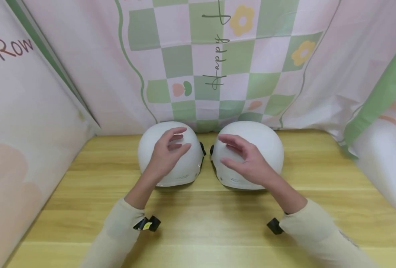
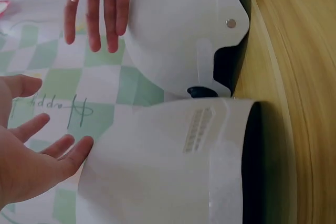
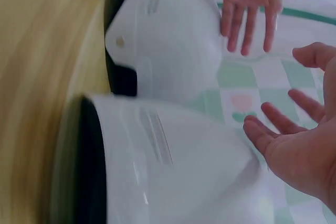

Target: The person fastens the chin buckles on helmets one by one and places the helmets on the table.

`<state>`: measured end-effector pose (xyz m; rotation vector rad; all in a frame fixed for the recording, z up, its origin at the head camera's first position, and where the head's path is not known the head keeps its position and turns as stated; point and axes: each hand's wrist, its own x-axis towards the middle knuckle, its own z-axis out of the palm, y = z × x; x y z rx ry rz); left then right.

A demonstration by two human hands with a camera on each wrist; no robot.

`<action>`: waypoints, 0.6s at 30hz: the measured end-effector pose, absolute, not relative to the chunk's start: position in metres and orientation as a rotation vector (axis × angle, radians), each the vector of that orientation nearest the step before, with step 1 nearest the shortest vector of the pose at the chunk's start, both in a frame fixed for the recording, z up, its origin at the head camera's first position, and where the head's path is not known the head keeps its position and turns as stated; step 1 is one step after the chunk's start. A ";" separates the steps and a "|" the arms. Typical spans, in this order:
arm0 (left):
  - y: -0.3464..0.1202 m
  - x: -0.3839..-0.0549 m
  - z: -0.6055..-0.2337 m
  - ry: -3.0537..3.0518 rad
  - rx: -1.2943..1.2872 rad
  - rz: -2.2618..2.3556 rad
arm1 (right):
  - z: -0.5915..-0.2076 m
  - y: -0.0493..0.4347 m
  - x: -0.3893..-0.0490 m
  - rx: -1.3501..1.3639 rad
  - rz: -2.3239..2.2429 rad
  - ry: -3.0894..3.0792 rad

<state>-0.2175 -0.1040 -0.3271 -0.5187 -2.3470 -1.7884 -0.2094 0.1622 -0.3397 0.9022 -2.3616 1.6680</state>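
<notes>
Two white helmets stand side by side on the wooden table, dome up, with a narrow gap between them. My left hand (image 1: 167,153) hovers over the left helmet (image 1: 187,163), fingers loosely bent and holding nothing. Over the right helmet (image 1: 268,141) is my right hand (image 1: 246,160), likewise relaxed, its palm turned inward. In the left wrist view, the left hand (image 2: 31,156) is near the dome of the closer helmet (image 2: 152,171); contact is hard to tell. From the right wrist, the right hand (image 3: 304,145) appears beside its helmet (image 3: 184,161), with vents near the rim.
The light wooden table (image 1: 198,227) extends toward me. A checkered curtain (image 1: 208,63) with flowers and lettering hangs right behind the helmets. Printed cloth (image 1: 34,111) closes off the left side, and more cloth (image 1: 382,149) hangs on the right.
</notes>
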 end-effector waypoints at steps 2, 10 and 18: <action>-0.109 -0.217 -0.328 -2.318 -0.520 -1.742 | -0.342 0.153 -0.210 0.907 1.732 -2.391; -0.139 -0.221 -0.331 -2.266 -0.389 -1.517 | -0.354 0.118 -0.213 0.740 1.900 -2.571; -0.184 -0.231 -0.342 -2.424 -0.093 -1.528 | -0.365 0.096 -0.222 0.373 2.061 -2.655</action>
